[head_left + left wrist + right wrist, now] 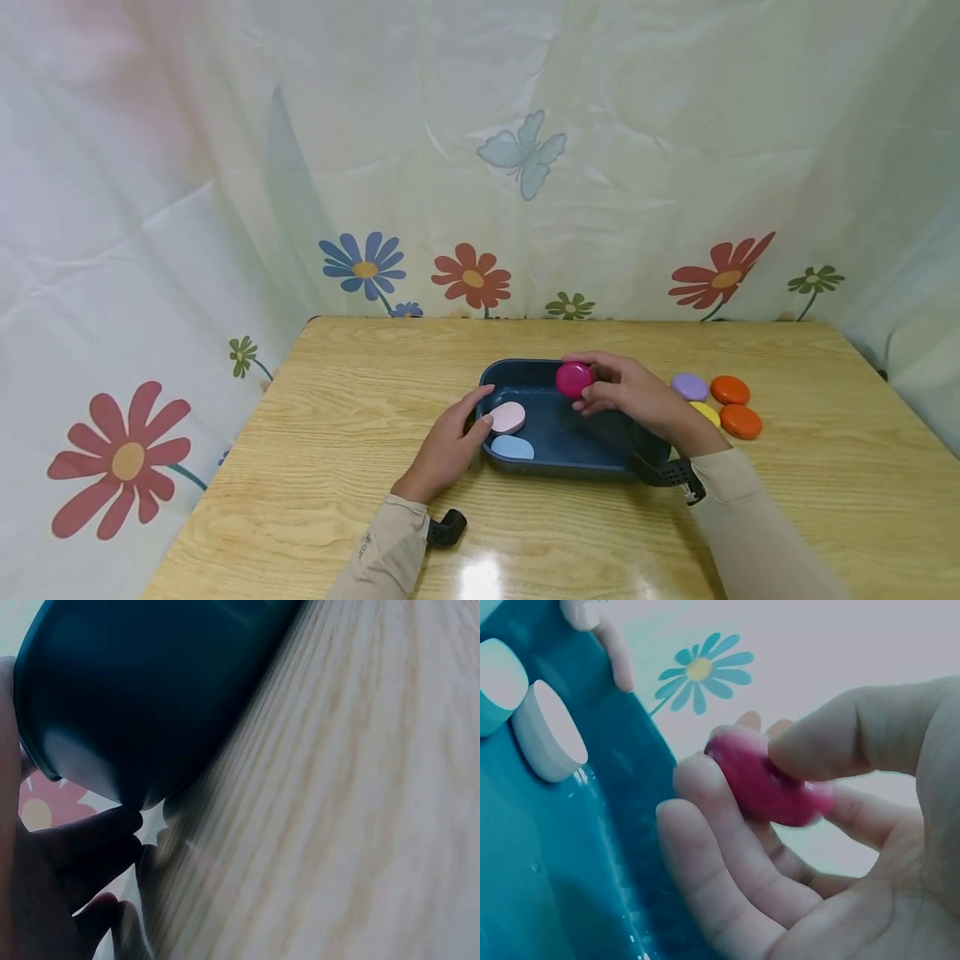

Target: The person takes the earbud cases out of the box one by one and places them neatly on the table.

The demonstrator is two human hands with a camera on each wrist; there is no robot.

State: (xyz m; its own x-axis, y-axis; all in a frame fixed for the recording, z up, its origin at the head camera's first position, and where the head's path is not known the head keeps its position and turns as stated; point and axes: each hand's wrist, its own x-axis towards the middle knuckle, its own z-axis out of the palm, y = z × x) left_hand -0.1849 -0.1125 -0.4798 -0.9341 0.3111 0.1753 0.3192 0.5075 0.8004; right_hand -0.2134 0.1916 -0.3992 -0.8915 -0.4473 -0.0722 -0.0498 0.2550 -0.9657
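Magenta disc (574,380) pinched in right hand (632,392).

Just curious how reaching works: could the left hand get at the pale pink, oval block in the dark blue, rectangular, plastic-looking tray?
Probably yes. The left hand is at the left end of the tray, its thumb close to the oval block, and no other piece lies over it.
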